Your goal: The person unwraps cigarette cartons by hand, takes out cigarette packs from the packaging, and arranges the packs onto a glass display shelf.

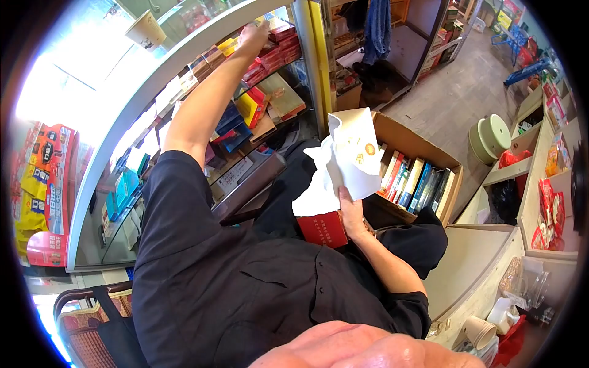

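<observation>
My left hand (pixel 254 35) reaches far forward to the top shelf of the glass cabinet, at a stack of red boxes (pixel 281 49). Its fingers look curled, though small in view, and I cannot make out what is in them. My right hand (pixel 351 213), fingers closed, is over my lap. Held in it is a creased sheet of white paper (pixel 353 156) with an orange round mark and torn-looking edges. Just below, against the same hand, lies a dark red book (pixel 323 229) with gold lettering, partly covered by the paper and fingers.
A cardboard box (pixel 454 184) of upright books stands by my right leg. The glass cabinet's white frame (pixel 116 116) curves along my left. Green round stools (pixel 491 138) stand beyond the box. Low shelving (pixel 485 245) with packets and cups (pixel 478 331) lines my right side.
</observation>
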A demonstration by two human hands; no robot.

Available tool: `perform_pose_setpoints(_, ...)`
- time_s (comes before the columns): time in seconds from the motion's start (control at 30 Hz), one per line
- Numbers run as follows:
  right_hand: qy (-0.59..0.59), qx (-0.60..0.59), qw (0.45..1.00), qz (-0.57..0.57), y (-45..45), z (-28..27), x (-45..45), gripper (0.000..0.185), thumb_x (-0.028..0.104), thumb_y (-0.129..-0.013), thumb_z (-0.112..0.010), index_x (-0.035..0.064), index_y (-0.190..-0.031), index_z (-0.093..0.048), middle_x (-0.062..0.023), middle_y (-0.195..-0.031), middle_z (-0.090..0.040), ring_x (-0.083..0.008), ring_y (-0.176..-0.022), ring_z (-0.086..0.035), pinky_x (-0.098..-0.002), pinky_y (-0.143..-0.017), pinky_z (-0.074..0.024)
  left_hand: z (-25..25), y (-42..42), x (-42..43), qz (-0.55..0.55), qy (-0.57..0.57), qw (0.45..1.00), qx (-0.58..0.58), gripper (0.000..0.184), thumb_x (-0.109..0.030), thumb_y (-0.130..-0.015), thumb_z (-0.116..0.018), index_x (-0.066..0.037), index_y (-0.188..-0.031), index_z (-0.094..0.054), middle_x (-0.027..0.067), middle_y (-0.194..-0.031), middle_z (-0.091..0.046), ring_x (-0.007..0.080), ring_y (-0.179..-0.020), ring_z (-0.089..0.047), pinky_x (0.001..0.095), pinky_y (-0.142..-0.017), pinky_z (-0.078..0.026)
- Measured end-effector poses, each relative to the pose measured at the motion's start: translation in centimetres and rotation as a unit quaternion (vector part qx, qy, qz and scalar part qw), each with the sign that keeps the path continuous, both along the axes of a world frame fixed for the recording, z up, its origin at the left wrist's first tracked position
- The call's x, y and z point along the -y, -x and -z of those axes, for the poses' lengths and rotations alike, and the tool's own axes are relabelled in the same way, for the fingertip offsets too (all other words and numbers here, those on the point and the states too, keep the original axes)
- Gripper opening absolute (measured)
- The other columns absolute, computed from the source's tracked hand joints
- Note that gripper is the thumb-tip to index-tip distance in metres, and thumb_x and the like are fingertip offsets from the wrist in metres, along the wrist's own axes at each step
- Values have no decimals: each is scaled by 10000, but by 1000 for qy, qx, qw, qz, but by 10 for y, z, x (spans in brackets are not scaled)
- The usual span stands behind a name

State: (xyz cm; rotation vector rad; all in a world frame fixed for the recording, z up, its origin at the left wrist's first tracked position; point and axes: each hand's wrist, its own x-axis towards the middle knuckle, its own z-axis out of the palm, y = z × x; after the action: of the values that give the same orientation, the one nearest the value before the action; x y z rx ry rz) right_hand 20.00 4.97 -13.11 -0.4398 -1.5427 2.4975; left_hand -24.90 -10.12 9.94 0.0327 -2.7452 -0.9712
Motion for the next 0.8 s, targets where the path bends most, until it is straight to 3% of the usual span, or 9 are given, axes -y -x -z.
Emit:
perform_pose_setpoints(0.13,-4,0,1000,-5,-1,-5,0,333,172,-979,-536,-37,-1238,-520,-76,-1175,-588,-167,-1077,-526,-290,-941,-406,3,7,5,24,-17,999,21,642,-545,-837,-521,2,-1153,-633,227,-1140,-641,353,-1156,-563,425,-984,-411)
perform_pose_setpoints(0.23,-24,2,1000,-10,-1,-7,-1,332,171,-980,-534,-35,-1239,-519,-76,-1175,-588,-165,-1074,-527,-289,-941,-406,16,31,9,32,-131,991,18,537,-469,-859,-560,5,-1097,-645,205,-1015,-676,304,-1069,-608,429,-901,-466)
perform_pose_setpoints(0.3,-29,2,1000,-7,-1,-11,-1,332,171,-979,-534,-35,-1240,-519,-73,-1171,-588,-163,-1069,-527,-288,-939,-407,5,17,7,62,-413,908,36,311,-333,-842,-683,-54,-977,-650,69,-838,-628,195,-821,-602,369,-697,-524)
perform_pose_setpoints(0.33,-35,2,999,-3,-1,-12,-1,333,172,-979,-534,-34,-1241,-518,-71,-1168,-588,-161,-1064,-527,-287,-938,-407,1,15,9,62,-413,908,36,311,-333,-842,-683,-54,-977,-650,69,-838,-628,195,-821,-602,369,-697,-524)
perform_pose_setpoints(0.4,-28,6,1000,0,0,-9,-1,335,173,-978,-535,-34,-1241,-518,-66,-1163,-586,-157,-1061,-526,-286,-938,-407,-8,10,20,101,-516,848,64,273,-318,-864,-662,-63,-946,-609,51,-799,-586,193,-788,-582,408,-671,-559)
perform_pose_setpoints(0.53,-16,15,1000,6,-3,-9,-3,345,178,-971,-549,-32,-1242,-516,-56,-1157,-580,-146,-1058,-519,-289,-941,-407,-16,-9,58,164,-481,861,29,232,-309,-882,-642,-80,-890,-602,55,-804,-586,178,-731,-570,363,-556,-537)
perform_pose_setpoints(0.63,3,0,1000,7,-2,-3,-3,347,176,-965,-552,-30,-1241,-512,-61,-1164,-574,-144,-1060,-518,-293,-940,-408,3,22,86,140,-499,848,-108,233,-322,-887,-627,-100,-834,-583,41,-762,-579,165,-618,-523,282,-500,-434)
perform_pose_setpoints(0.73,-12,1,1000,11,0,-10,-2,351,175,-964,-549,-30,-1245,-507,-64,-1170,-571,-147,-1061,-519,-294,-938,-410,-28,-54,91,133,-441,886,-53,213,-286,-906,-603,-99,-809,-568,24,-703,-568,170,-553,-503,276,-521,-454)
perform_pose_setpoints(0.8,-4,-1,1000,7,1,-2,-2,354,176,-964,-546,-32,-1247,-506,-64,-1171,-572,-151,-1063,-520,-296,-938,-410,-23,-53,119,155,-336,922,115,210,-277,-916,-598,-89,-825,-585,15,-701,-591,157,-562,-538,255,-537,-472)
